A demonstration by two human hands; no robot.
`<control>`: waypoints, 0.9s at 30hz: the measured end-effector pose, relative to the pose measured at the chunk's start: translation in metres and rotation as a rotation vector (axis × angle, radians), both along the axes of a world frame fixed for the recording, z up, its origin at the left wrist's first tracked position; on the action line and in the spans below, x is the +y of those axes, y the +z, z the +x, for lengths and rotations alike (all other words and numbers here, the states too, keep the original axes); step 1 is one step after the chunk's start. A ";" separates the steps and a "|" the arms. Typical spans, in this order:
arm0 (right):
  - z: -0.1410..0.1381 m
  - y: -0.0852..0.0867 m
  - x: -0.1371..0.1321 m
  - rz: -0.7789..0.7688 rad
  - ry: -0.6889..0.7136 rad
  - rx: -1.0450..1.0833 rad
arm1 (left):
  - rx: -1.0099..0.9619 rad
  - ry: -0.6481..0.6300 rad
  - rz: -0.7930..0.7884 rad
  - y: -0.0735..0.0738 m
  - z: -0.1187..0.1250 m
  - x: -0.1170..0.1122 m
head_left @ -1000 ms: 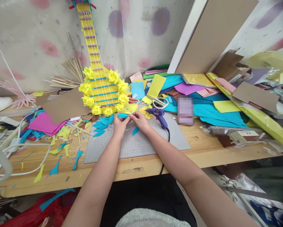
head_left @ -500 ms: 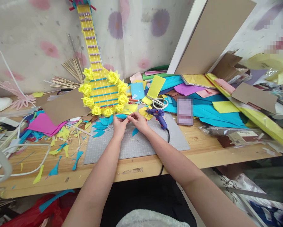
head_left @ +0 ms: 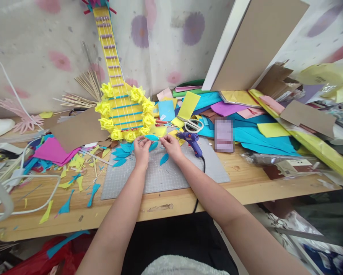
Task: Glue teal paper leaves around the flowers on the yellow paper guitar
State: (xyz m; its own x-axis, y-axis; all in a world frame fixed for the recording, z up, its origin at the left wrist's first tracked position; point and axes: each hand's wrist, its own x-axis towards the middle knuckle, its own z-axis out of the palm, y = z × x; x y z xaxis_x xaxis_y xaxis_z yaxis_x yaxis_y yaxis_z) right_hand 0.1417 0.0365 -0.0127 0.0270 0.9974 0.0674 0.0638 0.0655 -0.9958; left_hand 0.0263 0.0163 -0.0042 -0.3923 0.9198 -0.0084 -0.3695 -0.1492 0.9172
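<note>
Between my two hands is a blue leaf-shaped paper piece (head_left: 151, 137), held above the grey cutting mat (head_left: 188, 170). My left hand (head_left: 142, 149) pinches its left part, and my right hand (head_left: 171, 146) has its fingertips closed at the right tip. Another blue leaf (head_left: 153, 146) shows just below, close to my left fingers. To the left lies a cluster of blue leaves (head_left: 121, 154). A single blue leaf (head_left: 164, 159) rests on the mat beside my right wrist. The purple glue gun (head_left: 194, 143) lies right of my right hand.
A yellow paper guitar (head_left: 125, 109) edged with yellow flowers leans on the wall behind. White-handled scissors (head_left: 194, 125) sit near the coloured sheets (head_left: 248, 133) at right. Paper scraps (head_left: 65, 202) and a white cable (head_left: 45, 202) cover the left side. Wooden sticks (head_left: 86, 91) stand further back.
My hands have drawn slightly apart, the left moving a little left. The blue leaf between them is raised slightly and shows more of its surface. Another leaf has come into view below it.
</note>
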 end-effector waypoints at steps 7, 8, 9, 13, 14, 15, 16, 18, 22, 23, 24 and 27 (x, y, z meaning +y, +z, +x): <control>0.001 -0.002 0.002 -0.034 -0.028 -0.050 | 0.023 0.035 -0.004 -0.002 0.000 0.001; 0.001 -0.002 0.001 -0.032 -0.032 -0.073 | 0.037 0.040 -0.009 -0.003 0.000 0.002; 0.001 -0.002 0.001 -0.030 -0.037 -0.097 | 0.051 0.050 -0.015 -0.005 0.000 0.002; 0.000 -0.001 -0.001 -0.032 -0.047 -0.157 | 0.123 0.073 -0.007 -0.011 0.001 0.003; 0.000 0.000 -0.001 -0.035 -0.046 -0.157 | 0.135 0.060 0.009 -0.012 0.002 0.003; 0.000 0.000 -0.001 -0.037 -0.041 -0.152 | 0.141 0.040 0.027 -0.013 0.003 0.002; 0.000 -0.001 -0.001 -0.041 -0.033 -0.143 | 0.142 0.016 0.044 -0.013 0.004 0.002; 0.000 -0.002 0.000 -0.051 0.001 -0.123 | 0.136 -0.024 0.068 -0.013 0.006 0.001; 0.001 -0.005 0.000 -0.031 0.121 -0.125 | 0.135 -0.010 0.061 -0.011 0.007 -0.001; 0.002 -0.005 0.000 -0.022 0.150 -0.127 | 0.133 0.002 0.056 -0.011 0.006 -0.001; 0.002 -0.004 -0.001 -0.017 0.171 -0.124 | 0.128 0.012 0.053 -0.010 0.006 -0.001; 0.002 -0.003 -0.002 -0.026 0.173 -0.104 | 0.105 0.028 0.057 -0.009 0.006 -0.001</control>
